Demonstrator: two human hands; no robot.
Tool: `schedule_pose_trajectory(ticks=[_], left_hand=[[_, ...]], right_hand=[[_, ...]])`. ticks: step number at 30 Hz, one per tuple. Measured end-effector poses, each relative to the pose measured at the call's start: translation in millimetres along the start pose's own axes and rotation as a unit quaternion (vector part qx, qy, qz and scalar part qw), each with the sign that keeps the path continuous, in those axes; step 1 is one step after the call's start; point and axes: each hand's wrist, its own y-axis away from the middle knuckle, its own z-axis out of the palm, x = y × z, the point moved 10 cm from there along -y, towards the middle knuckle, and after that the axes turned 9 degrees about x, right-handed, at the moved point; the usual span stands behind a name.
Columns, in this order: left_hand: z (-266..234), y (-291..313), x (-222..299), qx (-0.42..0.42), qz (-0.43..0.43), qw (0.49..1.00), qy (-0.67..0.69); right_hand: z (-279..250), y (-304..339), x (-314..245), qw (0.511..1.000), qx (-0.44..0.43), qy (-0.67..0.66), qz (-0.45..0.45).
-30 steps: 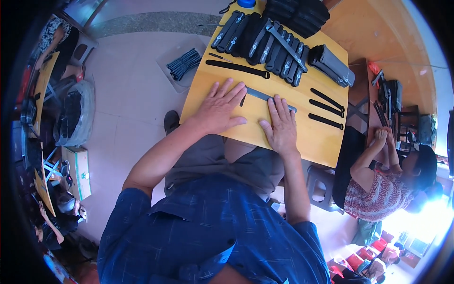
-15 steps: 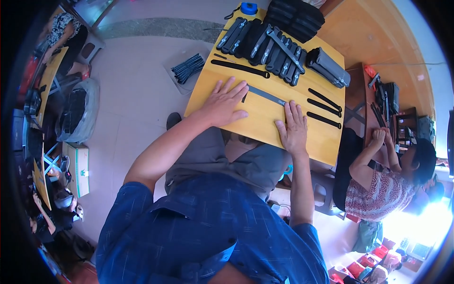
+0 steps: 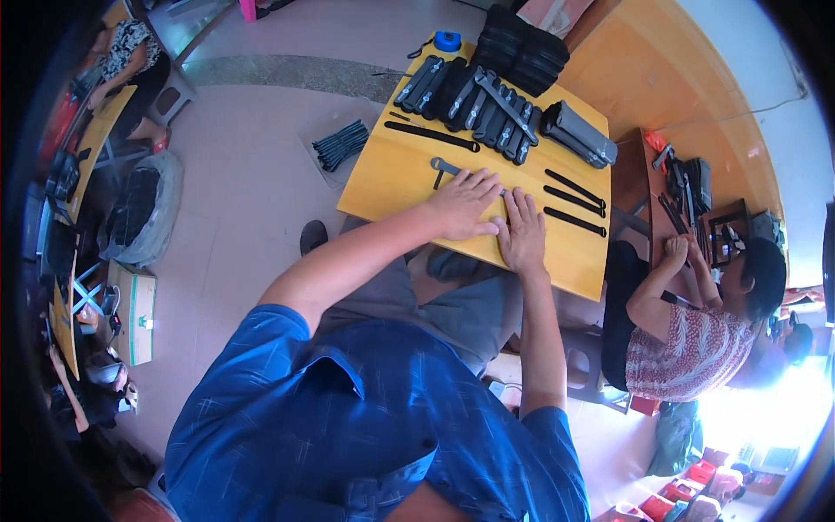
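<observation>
Counter point(image 3: 570, 259): yellow wood, near edge passing beneath both wrists; left edge well apart from the left hand point(image 3: 467, 206); right edge beyond three black straps point(image 3: 574, 222).

Open room: bare wood between the right hand point(image 3: 524, 237) and those straps; more bare wood to the left of the left hand, and a band between the hands and the row of folded straps point(image 3: 489, 109) on the far side.

Grey strap point(image 3: 446, 166): one, flat on the counter, slanting from far left to near right. Rounded left end uncovered; middle lying under the left hand's fingers; a short piece showing between the hands; right end hidden.

Left grip: flat, palm down, unclosed, fingers laid over the strap. Right grip: flat, palm down, unclosed, fingertips beside the visible right part of the strap. Thumbs close together; touching or apart, cannot tell.

Short black strip point(image 3: 438, 180): just near of the strap's left end.

Long black strap point(image 3: 430, 137): one, far of the grey strap.

Tape measure point(image 3: 447, 41): blue, far left corner.
</observation>
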Motion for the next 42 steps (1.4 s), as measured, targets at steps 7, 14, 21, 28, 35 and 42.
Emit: schedule_pose_trajectory(ticks=[7,14,21,28,35,42], left_hand=[[-22,45,-69,0.006,-0.086,0.996,-0.011],[-42,62,-91,-0.013,-0.144,0.989,-0.003],[-44,64,-110,0.063,-0.184,0.981,-0.021],[-69,51,-137,0.2,-0.146,0.968,-0.049],[-81,80,-143,0.207,-0.168,0.963,-0.046],[-96,111,-158,0.167,-0.208,0.963,-0.025]], right_hand=[[-4,0,4,1.0,-0.003,-0.014,0.013],[-6,-2,4,1.0,-0.004,-0.018,0.017],[-16,-1,5,0.996,0.079,-0.04,-0.009],[-39,10,8,0.976,0.166,-0.129,0.048],[-44,9,15,0.971,0.195,-0.133,0.043],[-43,10,16,0.968,0.19,-0.149,0.065]])
